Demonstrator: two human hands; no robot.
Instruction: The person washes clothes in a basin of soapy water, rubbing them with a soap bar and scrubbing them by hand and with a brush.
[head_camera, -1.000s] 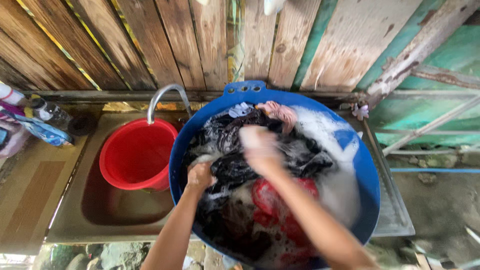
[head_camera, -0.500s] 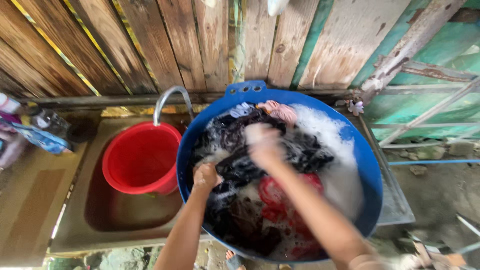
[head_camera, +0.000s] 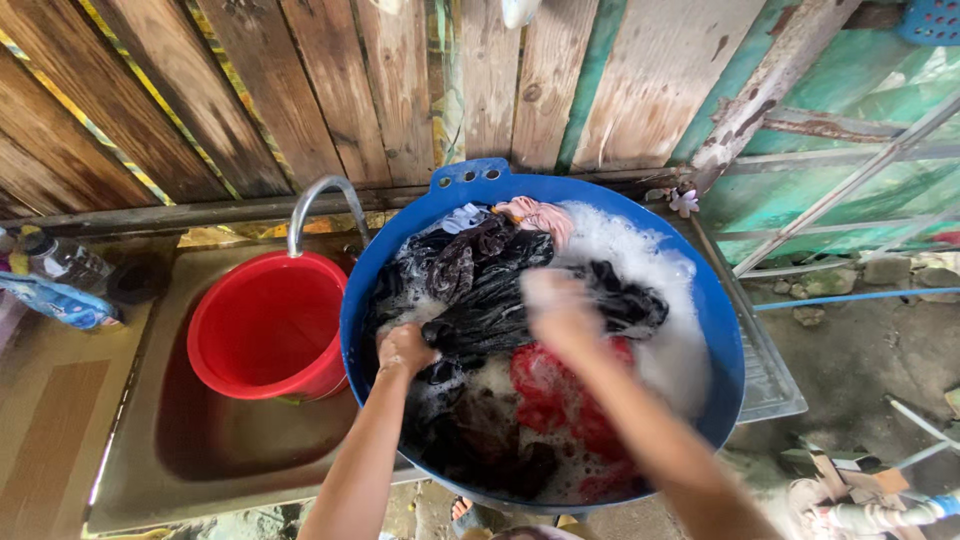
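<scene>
A big blue basin holds soapy water, foam and wet clothes. My left hand is closed on a black garment at the basin's left side. My right hand, blurred by motion, presses on the same black cloth near the middle; its grip cannot be made out. A red garment lies under my right forearm. A pink cloth and a pale blue one sit at the far rim.
A red bucket stands in a metal sink under a curved tap. Bottles and a blue packet lie at the left. A wooden plank wall rises behind; stony ground is at the right.
My right hand has slid back toward me over the black garment, rubbing it. My left hand keeps its hold in the same place. The view has shifted slightly.
</scene>
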